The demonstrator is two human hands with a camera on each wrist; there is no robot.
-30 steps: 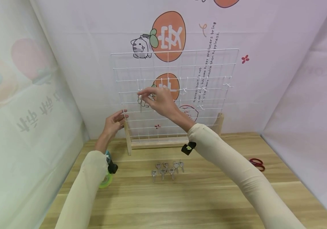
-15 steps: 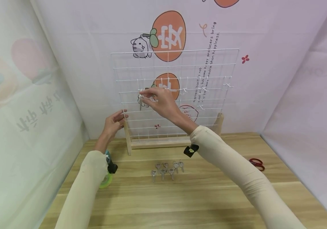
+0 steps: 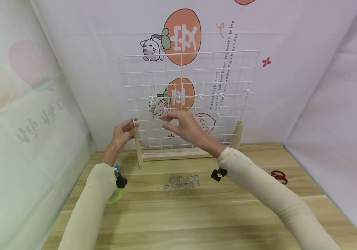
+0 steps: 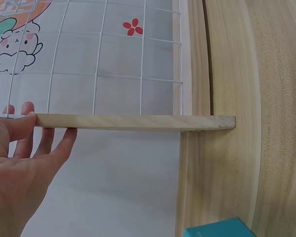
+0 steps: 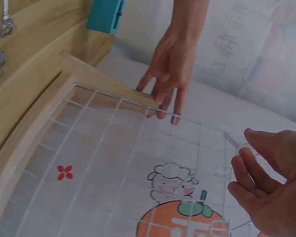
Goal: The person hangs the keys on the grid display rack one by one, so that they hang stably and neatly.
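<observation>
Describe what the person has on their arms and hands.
Both arms are covered by long, close-fitting cream sleeves that end at the wrists. The hands are bare: no gloves, and no rings or watch show on the left hand or the right hand. A small black camera clip sits at the right wrist; a black and teal unit sits at the left wrist.

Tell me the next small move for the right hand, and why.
Probably lower the right hand to the keys on the table and pick one up: it holds nothing, one key already hangs on the wire rack, and the left hand steadies its post.
</observation>
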